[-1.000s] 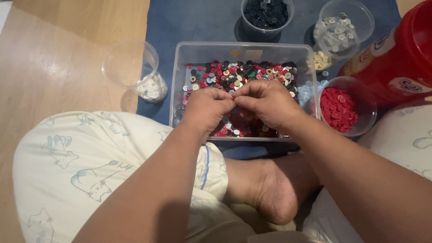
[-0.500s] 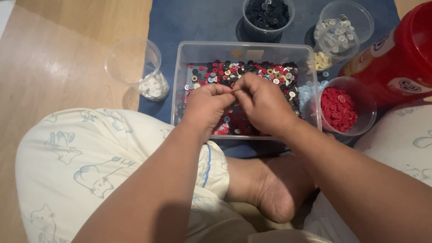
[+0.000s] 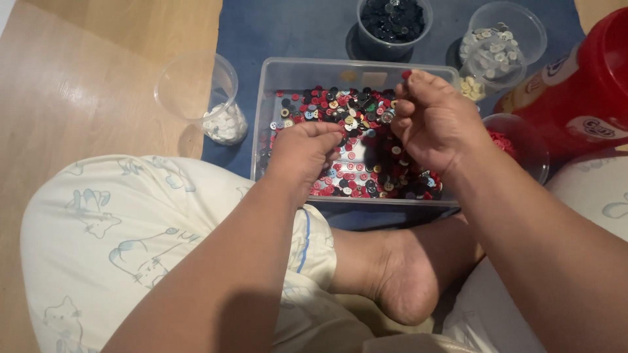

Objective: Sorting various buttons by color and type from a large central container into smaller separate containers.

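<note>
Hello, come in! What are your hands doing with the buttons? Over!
Left hand down in the clear bin, fingers on mixed buttons. Right hand raised above them, fingertips pinched. Nothing blocking.

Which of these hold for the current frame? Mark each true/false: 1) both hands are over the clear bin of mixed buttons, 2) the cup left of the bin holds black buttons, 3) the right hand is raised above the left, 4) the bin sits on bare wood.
1) True: the left hand and right hand are both over the clear bin of mixed buttons.
2) False: the cup left of the bin holds white buttons; the black ones fill the dark cup behind the bin.
3) True: the right hand is lifted, fingertips pinched together.
4) False: it sits on a blue mat.
</note>
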